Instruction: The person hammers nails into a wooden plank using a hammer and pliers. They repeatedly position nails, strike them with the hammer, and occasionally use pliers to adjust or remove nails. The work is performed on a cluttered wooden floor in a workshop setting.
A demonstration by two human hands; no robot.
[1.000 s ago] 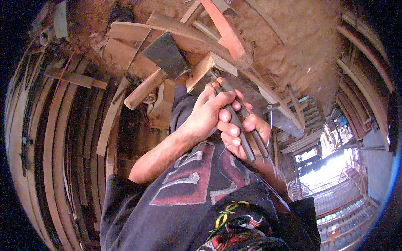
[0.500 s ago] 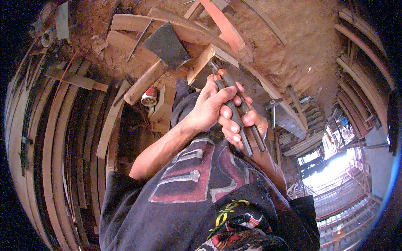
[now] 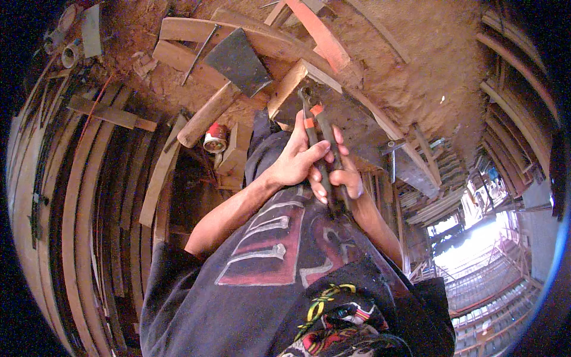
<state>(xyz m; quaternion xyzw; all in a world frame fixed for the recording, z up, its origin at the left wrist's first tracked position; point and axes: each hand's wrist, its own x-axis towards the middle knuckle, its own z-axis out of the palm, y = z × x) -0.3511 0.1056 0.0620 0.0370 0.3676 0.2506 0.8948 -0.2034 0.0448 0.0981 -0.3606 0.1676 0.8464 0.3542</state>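
Note:
A pair of pincers (image 3: 326, 140) with long dark handles and orange bands near the head is held in front of my chest. My left hand (image 3: 296, 159) is closed round the left handle, its thumb lying across it. Round the right handle is my right hand (image 3: 350, 178), also closed, with fingertips showing between and beside the handles. The metal jaws point away from me, above a dark wooden block (image 3: 351, 122) with a pale sawn edge. A hoe-like tool with a broad dark blade (image 3: 238, 61) and thick wooden handle (image 3: 208, 115) lies to the left.
A red and white tin (image 3: 215, 138) stands by a small wooden block (image 3: 235, 149). A long nail-like rod (image 3: 200, 55) rests on curved boards. A hammer (image 3: 391, 149) is at the right of the block. Timber planks (image 3: 77, 208) line the left; an orange-faced board (image 3: 318, 35) lies ahead.
The pincers and both hands have shifted slightly left; the handles now stand more upright, with their lower ends closer to my shirt. The jaws show more plainly and look parted.

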